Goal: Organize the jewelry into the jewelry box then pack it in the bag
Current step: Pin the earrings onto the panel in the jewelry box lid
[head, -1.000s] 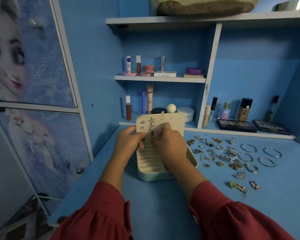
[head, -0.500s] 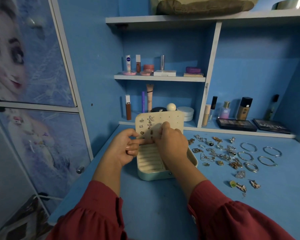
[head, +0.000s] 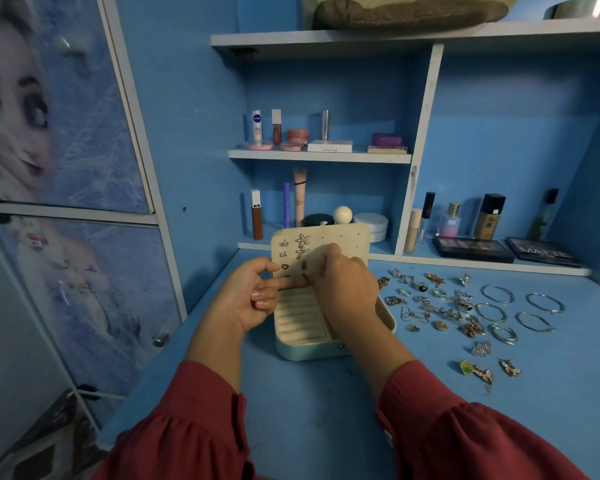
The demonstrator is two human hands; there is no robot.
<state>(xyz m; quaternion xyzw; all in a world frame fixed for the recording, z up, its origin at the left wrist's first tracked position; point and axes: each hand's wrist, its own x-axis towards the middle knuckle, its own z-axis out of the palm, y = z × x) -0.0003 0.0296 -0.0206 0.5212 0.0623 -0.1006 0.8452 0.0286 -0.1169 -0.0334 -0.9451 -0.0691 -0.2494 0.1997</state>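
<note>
An open pale green jewelry box (head: 305, 353) with cream ring rolls sits on the blue desk (head: 326, 403). Its cream earring panel (head: 347, 239) stands upright and carries two star-flower earrings (head: 302, 240), two small studs and a heart stud (head: 284, 267). My left hand (head: 253, 299) pinches the panel's lower left edge between thumb and forefinger. My right hand (head: 347, 289) is curled against the panel's middle and pinches a small earring that I can hardly make out. Loose rings, earrings and chains (head: 440, 306) lie to the right of the box, with several bangles (head: 496, 294) beyond them.
Cosmetics bottles and tubes (head: 298, 199) stand on the shelves behind the box, and two eyeshadow palettes (head: 471, 249) lie at the back right. A brown padded bag (head: 406, 10) rests on the top shelf. A cupboard with picture doors (head: 66, 168) closes off the left side.
My left hand has slid left off the front of the panel to its lower left edge, uncovering the heart stud. My right hand has stayed at the panel's middle.
</note>
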